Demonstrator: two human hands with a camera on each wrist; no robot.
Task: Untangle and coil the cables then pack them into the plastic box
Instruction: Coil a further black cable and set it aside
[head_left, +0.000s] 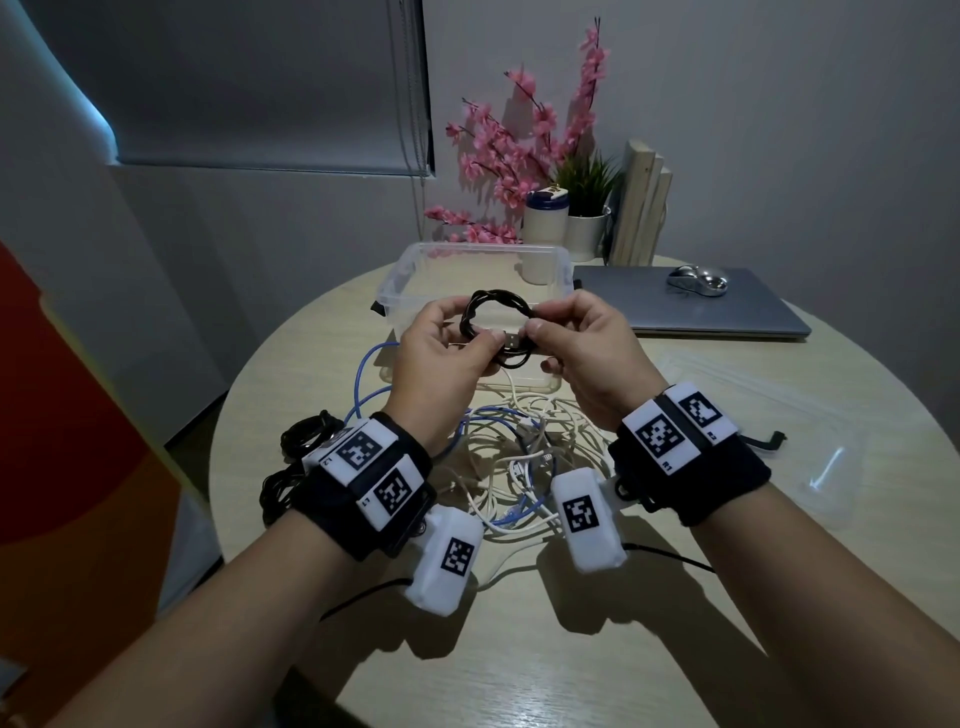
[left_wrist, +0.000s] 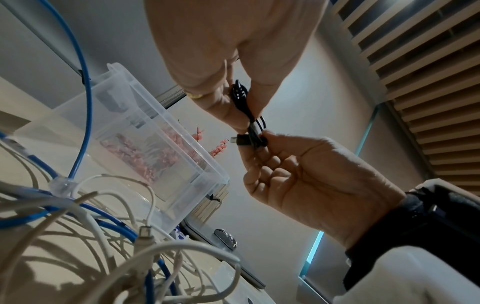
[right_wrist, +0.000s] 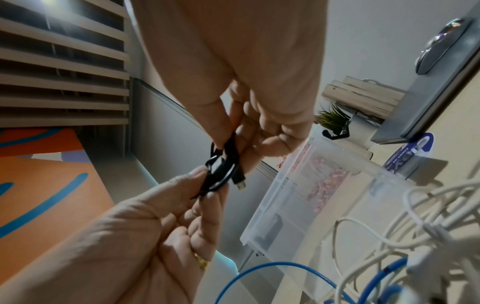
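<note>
A small black cable (head_left: 496, 297) is wound into a ring and held in the air just in front of the clear plastic box (head_left: 478, 248). My left hand (head_left: 475, 332) pinches the ring's left side, and my right hand (head_left: 540, 319) pinches its right side beside a plug end (head_left: 511, 340). In the left wrist view the black cable (left_wrist: 242, 100) runs between both hands, with a small plug (left_wrist: 237, 142) sticking out. In the right wrist view the same black bundle (right_wrist: 221, 170) sits between thumb and fingers. A tangle of white and blue cables (head_left: 519, 457) lies on the table under my wrists.
Another black cable bundle (head_left: 301, 441) lies at the round table's left edge. The clear lid (head_left: 779, 415) rests to the right. A closed laptop (head_left: 727, 312) with a mouse (head_left: 696, 280) sits at the back right, and a tumbler (head_left: 543, 228) and potted plants stand behind the box.
</note>
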